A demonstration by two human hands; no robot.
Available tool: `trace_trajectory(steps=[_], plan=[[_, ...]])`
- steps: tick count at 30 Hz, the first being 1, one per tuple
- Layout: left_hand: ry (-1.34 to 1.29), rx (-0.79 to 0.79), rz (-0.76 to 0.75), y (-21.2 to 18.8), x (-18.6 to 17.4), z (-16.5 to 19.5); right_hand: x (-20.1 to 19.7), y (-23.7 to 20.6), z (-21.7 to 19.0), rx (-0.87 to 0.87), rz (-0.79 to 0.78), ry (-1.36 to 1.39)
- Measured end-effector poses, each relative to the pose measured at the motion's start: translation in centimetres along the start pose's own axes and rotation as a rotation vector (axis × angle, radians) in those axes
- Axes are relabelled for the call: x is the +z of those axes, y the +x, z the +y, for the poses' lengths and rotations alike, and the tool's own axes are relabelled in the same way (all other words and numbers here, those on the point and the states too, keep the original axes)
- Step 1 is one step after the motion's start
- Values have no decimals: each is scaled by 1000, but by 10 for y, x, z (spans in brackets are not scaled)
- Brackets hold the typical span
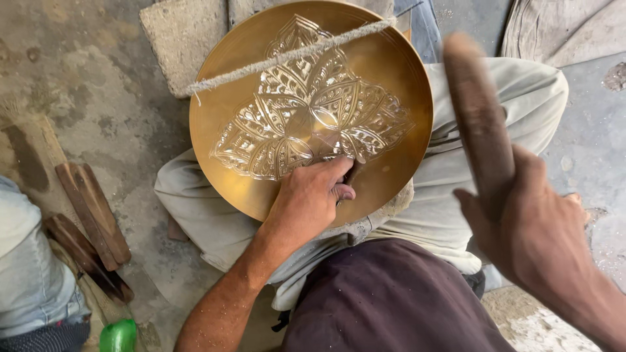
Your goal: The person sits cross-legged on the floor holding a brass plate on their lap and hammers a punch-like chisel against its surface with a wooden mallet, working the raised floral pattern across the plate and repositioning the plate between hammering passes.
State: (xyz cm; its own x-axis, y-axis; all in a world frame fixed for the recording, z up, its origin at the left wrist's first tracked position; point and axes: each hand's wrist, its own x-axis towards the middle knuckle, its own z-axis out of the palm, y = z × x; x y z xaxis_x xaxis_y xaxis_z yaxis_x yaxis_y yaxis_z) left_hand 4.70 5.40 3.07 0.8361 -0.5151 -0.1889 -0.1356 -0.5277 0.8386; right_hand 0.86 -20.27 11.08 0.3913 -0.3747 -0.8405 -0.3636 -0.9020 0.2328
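Your left hand [306,199] is closed in a grip around a small chisel-like punch [351,173], of which only a dark stub shows past your fingers; its tip sits on the brass tray [391,72], just below the engraved floral pattern [306,111]; your right hand [531,238] is clamped on a wooden mallet [479,124], raised above and to the right of that grip, blurred.

The tray rests tilted on your lap, across your pale trousers [515,98], with a rope [293,55] stretched over its upper part; a concrete block [179,36] lies beyond its far edge on the floor.

The risks, as I judge them: the mallet head is well apart from the punch, so a strike that lands off-centre could meet your left knuckles, which sit just beside the punch top; a glancing blow could skid the tip away from the grip and scar the plain brass below the pattern; the tray has only your legs and the rope under it, so a heavy blow might rock it and throw the line off; too much force could dent the thin metal.

To the left of your grip, two wooden pieces [91,212] lie on the floor, beside another person's clothing [29,261] and a green bottle [119,336].
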Motion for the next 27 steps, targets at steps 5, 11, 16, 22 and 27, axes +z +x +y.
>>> trace_trajectory(steps=[5, 11, 16, 22, 27], plan=[[46, -2, 10, -1, 2, -1, 5, 0, 6, -309, 143, -125], [-3, -31, -7, -5, 2, -5, 0, -2, 4, -227, -32, -130], [-15, -14, 13, -5, 4, -3, -10, -9, -1, -209, 251, 109], [16, -2, 8, -4, 7, -4, -10, -5, 1, -250, 132, -51], [13, -5, 56, -6, 5, -5, -10, -8, -1, -338, 6, -295]])
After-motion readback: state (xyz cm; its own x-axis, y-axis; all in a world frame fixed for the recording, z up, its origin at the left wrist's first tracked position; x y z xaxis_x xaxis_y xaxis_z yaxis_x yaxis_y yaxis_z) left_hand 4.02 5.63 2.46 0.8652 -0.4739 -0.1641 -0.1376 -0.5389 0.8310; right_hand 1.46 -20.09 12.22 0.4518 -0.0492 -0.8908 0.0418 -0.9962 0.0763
